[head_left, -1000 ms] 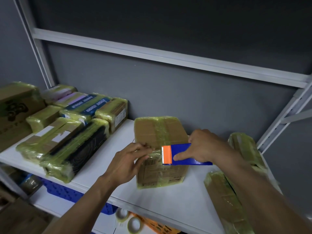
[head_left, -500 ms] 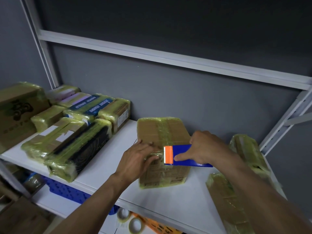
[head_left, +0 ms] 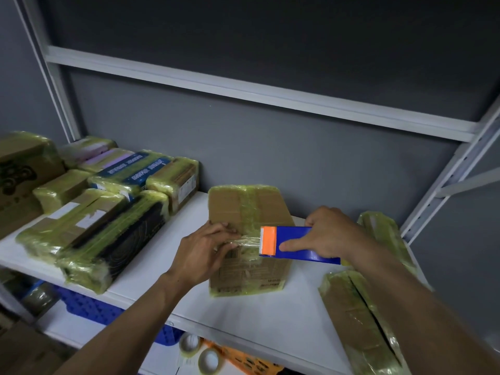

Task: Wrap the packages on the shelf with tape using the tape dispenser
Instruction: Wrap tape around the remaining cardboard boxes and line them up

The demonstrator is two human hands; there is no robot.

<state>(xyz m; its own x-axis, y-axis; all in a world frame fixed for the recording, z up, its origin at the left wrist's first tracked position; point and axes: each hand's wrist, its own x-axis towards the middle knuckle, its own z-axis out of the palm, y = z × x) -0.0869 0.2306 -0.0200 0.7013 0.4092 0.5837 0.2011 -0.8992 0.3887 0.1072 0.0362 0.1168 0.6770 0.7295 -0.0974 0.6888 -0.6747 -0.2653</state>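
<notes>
Nearest, below the front lip, two tape rolls (head_left: 189, 343) (head_left: 209, 359) are lying on the lower level between a blue crate (head_left: 89, 307) and an orange crate (head_left: 243, 361). Above them, bare white shelf (head_left: 265, 318) is stretching open between the front edge and the middle package (head_left: 249, 272), which is standing alone, well apart from the stacks on either side. The left hand (head_left: 208, 255) is gripping this package's top front edge, fingers curled on top and thumb on the front face, pressing down the end of a clear tape strip (head_left: 247, 240). The strip is running right to the orange mouth of the one tape dispenser (head_left: 295, 243), which the right hand (head_left: 327, 234) is clasping, index finger lying straight along its blue side, just past the package's right corner. Two wrapped packages (head_left: 359, 320) (head_left: 378, 231) are lying at the right, the nearer one reaching the shelf's front edge. At the left, about eight wrapped packages (head_left: 116, 239) are crowding together, touching. Behind the middle package, a narrow gap is separating it from the grey back wall (head_left: 297, 158).
</notes>
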